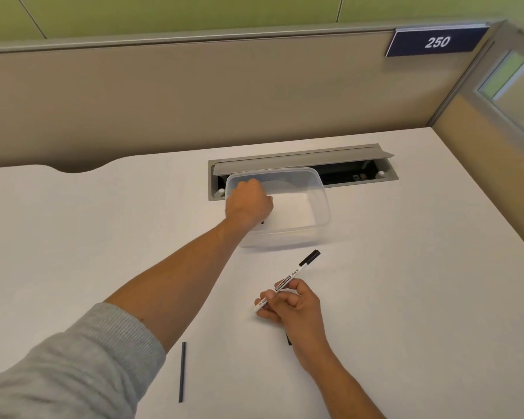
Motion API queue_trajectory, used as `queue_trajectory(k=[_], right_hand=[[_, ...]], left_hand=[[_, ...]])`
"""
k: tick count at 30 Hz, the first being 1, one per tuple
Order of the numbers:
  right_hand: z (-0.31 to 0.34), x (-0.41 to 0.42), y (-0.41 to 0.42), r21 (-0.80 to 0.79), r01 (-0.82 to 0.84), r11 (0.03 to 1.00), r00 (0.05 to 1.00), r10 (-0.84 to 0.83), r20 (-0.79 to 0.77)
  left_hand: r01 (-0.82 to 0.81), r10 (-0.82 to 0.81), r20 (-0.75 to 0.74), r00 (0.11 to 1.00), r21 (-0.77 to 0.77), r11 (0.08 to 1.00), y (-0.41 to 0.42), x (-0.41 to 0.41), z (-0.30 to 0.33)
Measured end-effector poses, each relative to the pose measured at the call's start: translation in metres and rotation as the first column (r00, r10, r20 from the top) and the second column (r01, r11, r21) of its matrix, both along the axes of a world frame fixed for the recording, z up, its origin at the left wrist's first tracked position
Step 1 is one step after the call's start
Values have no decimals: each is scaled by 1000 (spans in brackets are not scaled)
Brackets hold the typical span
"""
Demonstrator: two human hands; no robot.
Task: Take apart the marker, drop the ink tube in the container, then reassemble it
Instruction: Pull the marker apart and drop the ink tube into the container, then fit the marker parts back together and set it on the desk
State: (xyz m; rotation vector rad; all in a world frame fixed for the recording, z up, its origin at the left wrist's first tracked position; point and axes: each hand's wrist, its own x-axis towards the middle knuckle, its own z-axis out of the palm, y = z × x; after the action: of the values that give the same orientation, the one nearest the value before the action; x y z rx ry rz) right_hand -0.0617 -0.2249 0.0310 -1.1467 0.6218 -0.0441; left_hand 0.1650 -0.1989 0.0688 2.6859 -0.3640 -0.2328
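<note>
The slim white marker barrel with a black cap is pinched in the fingers of the right hand, low over the white worktop, capped end pointing toward the container. The left hand reaches over the near left corner of the clear rectangular plastic container, its grip curled closed; a small dark tip shows just beneath it, but I cannot tell whether that is the ink tube or whether it is pinched or loose. A thin dark rod lies on the worktop near the left sleeve, well apart from the container, and a small dark piece peeks out beside the right wrist.

Risks, as I judge them: the left hand sits close to the container's rim, so a release there could drop the piece outside; leaning on the light container could tip or slide it toward the open grey cable tray behind; the loose bits could roll off or get mixed up at reassembly.

Readable writing: the blue sign on the partition says "250". The barrel's print is too small to read surely
</note>
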Motion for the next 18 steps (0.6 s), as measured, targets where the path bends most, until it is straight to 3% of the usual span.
queue_trajectory(k=[5,10,14,18], right_hand=[[3,-4,6,6,2,1000,1000,-3,20],[7,-8,13,-13,-14,1000,1000,14,19],[10,-13,18,-25,-24,999,999,24,26],[10,-20,22,-17,-15,1000,999,15,28]], left_hand=[[-64,95,107,990,-268,961,31,-30,13],[13,106,226,968,-467,884,62,-70,21],[-49,198,229,953,-528,848,93,-95,20],[-182,295,170,940,-480,858,131,-123,3]])
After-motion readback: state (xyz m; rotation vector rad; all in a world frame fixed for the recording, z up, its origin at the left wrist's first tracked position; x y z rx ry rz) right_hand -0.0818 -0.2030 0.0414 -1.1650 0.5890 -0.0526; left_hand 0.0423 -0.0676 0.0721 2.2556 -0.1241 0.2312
